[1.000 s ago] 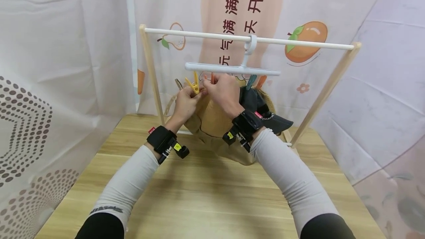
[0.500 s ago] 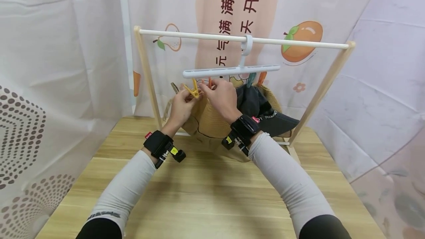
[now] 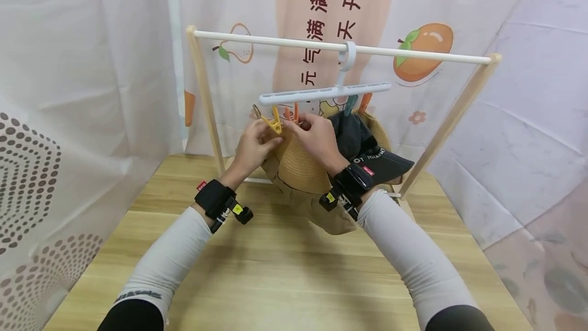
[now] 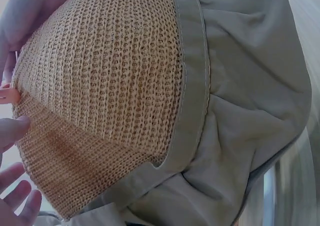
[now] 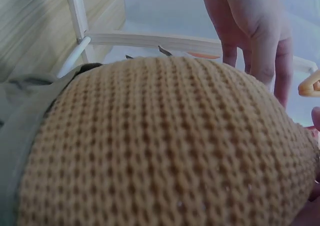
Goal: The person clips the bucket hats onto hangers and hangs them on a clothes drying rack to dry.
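A sun hat (image 3: pixel 300 167) with a tan knitted crown and khaki cloth brim hangs under a light-blue hanger (image 3: pixel 294 97). My left hand (image 3: pixel 251 144) pinches the crown's upper edge beside a yellow clothespin (image 3: pixel 276 125); in the left wrist view its thumb lies on the knit (image 4: pixel 95 85). My right hand (image 3: pixel 321 139) pinches the same edge just below an orange clothespin (image 3: pixel 294 112), whose handles stand free above the fingers. The tip of that clothespin (image 4: pixel 7 94) meets the hat's edge. In the right wrist view the crown (image 5: pixel 150 146) hides most of the right fingers.
A dark cap (image 3: pixel 383 165) hangs to the right, by a teal clothespin (image 3: pixel 351 104) and a second orange clothespin (image 3: pixel 365 102). The hanger hooks over the white crossbar (image 3: pixel 275 41) of a wooden rack (image 3: pixel 202 75) on the wood-grain table (image 3: pixel 275 280). Printed curtains surround it.
My right fingers have left the orange clothespin's handles and moved down to the hat's edge. My left hand stays by the yellow clothespin, its fingers now more spread from the thumb.
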Tool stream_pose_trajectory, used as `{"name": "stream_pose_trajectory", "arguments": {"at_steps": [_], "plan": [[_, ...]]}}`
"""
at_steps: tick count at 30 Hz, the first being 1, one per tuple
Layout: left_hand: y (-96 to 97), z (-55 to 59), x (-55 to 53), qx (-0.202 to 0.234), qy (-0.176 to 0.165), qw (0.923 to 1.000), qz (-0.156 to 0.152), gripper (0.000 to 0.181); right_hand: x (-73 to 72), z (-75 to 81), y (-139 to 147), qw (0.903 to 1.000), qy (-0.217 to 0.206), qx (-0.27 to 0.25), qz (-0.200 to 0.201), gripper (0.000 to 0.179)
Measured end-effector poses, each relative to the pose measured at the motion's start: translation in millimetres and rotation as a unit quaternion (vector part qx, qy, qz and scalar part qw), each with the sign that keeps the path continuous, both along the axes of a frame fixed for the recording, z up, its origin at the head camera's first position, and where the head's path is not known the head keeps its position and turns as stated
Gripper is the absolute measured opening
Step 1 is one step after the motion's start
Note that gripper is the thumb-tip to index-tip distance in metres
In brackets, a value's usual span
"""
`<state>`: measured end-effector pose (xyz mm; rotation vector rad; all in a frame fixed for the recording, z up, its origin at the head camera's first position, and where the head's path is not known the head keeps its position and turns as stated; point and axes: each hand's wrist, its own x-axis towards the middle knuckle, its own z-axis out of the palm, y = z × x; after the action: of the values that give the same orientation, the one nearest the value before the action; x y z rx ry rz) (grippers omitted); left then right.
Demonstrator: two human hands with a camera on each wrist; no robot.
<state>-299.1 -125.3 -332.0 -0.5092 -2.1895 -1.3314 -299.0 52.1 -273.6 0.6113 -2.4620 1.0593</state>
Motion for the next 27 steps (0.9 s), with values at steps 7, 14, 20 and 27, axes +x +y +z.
{"name": "stream_pose_trajectory", "arguments": {"at_steps": [7,14,20,27], "plan": [[-9.8,-4.2,6.3,0.012,-0.01,0.9999,-0.002,0.039,6.8,-0.6,9.4,0.9991,-0.025,0.015,0.029,0.037],[-10.1,-5.7,12.1,0.017,-0.011,0.9998,-0.004,0.044,9.2,-6.5,20.1,0.9986,-0.03,0.007,0.043,0.034],[-10.6,-9.1,17.8,0.021,-0.009,0.9997,0.003,0.043,11.5,-11.7,25.7,0.9988,-0.026,0.001,0.042,0.033],[-11.3,-16.4,22.2,0.038,-0.013,0.9992,0.001,0.037,15.3,-19.8,33.4,0.9987,-0.026,-0.016,0.04,0.033]]}}
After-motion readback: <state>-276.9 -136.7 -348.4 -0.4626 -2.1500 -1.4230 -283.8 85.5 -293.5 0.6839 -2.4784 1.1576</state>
